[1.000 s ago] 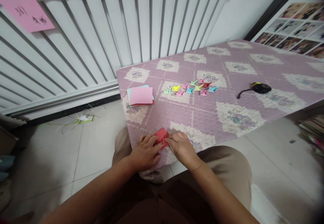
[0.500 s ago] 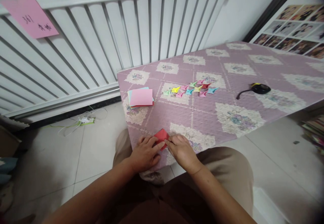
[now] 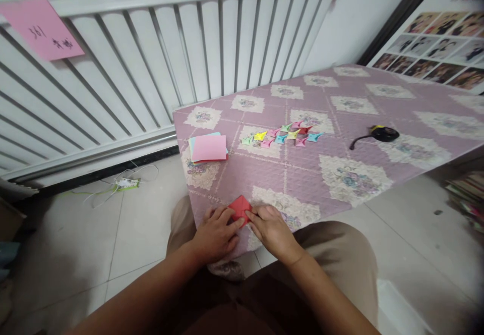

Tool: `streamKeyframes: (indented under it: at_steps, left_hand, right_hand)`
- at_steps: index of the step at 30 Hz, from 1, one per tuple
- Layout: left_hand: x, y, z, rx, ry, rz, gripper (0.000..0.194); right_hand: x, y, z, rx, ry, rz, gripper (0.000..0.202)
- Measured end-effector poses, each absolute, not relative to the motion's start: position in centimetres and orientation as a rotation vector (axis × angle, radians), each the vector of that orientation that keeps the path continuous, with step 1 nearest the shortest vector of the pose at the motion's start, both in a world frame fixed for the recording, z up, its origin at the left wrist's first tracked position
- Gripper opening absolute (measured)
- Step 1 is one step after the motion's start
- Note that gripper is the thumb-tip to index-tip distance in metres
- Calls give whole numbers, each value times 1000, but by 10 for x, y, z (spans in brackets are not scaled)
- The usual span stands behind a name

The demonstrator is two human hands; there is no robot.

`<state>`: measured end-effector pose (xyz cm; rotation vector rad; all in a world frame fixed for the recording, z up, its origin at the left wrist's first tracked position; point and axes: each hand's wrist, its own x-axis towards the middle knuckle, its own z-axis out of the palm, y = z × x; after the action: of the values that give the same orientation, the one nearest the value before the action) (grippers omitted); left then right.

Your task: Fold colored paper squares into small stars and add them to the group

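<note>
A small piece of folded red paper (image 3: 241, 205) lies on the cloth near the table's front corner, one point of its diamond shape facing away from me. My left hand (image 3: 218, 233) holds it down from the left, fingers and thumb on its lower left part. From the other side, my right hand (image 3: 271, 227) pinches its right edge, the fingertips close to my left thumb. Crease lines show across the middle of the paper. The hands cover its left and right edges.
A stack of coloured paper sheets (image 3: 209, 148), pink on top, lies ahead to the left. Several small folded paper pieces (image 3: 280, 138) sit in rows mid-table. Farther right is a black object with a thin stem (image 3: 384, 133). A white radiator (image 3: 227, 47) stands behind the table (image 3: 260, 171).
My right fingertips have shifted slightly down along the red paper's edge, and my left thumb has slid a little lower. More of the paper's middle shows. The view has moved slightly.
</note>
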<state>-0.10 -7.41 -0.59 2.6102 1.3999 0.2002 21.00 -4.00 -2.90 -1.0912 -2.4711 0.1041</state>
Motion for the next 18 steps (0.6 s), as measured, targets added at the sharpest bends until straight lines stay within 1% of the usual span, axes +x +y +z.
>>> streamKeyframes:
  at_steps: [8,18]
  left_hand:
    - [-2,-73,-14,2651,1383,215,46]
    - [-3,-73,-18,2738,1327,187,46]
  right_hand:
    - [224,-42,-38,-1140,-2378,116,26]
    - [222,-48,-30,-1240,-2345,99,31]
